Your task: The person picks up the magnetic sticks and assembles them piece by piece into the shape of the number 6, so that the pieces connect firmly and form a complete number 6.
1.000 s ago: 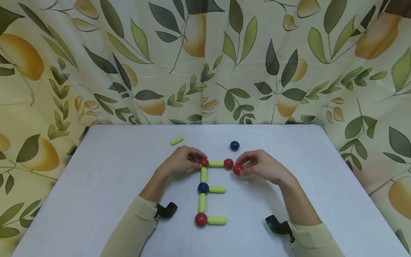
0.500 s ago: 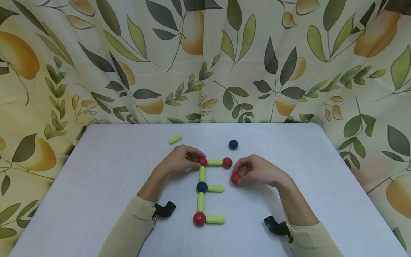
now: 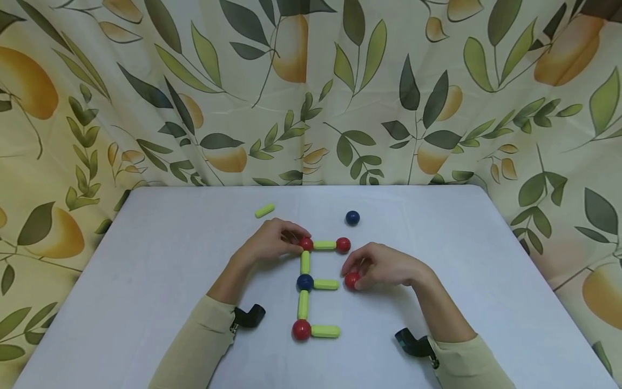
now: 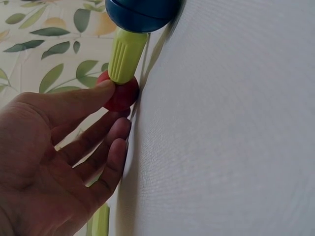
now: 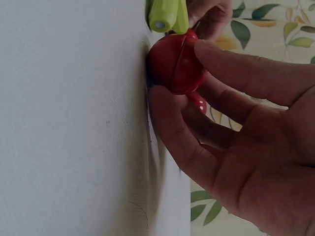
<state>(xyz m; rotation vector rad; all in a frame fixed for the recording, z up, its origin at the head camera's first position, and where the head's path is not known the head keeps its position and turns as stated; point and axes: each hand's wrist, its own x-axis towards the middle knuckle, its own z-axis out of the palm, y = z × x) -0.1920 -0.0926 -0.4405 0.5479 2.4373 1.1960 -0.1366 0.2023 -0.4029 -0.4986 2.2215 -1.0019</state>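
Note:
My left hand [image 3: 278,239] pinches the red ball [image 3: 306,244] at the top left corner of a joined figure of balls and yellow-green rods. From that corner a rod [image 3: 324,245] runs right to another red ball [image 3: 343,245]. Below it, rods link a blue ball [image 3: 305,282] and a bottom red ball [image 3: 301,330]; each has a short rod pointing right. Between thumb and fingers, my right hand [image 3: 384,265] holds a loose red ball [image 5: 176,64], just right of the free end of the middle rod [image 3: 326,284].
On the white table [image 3: 194,227], a loose yellow-green rod [image 3: 264,210] lies at the back, left of centre. A loose dark blue ball [image 3: 352,218] sits at the back, right of centre. A leaf-and-fruit patterned curtain [image 3: 311,108] hangs behind the table.
My right hand has brought its red ball from beside the top right ball down toward me and slightly left, to the middle rod's end. The left hand keeps its grip on the corner ball.

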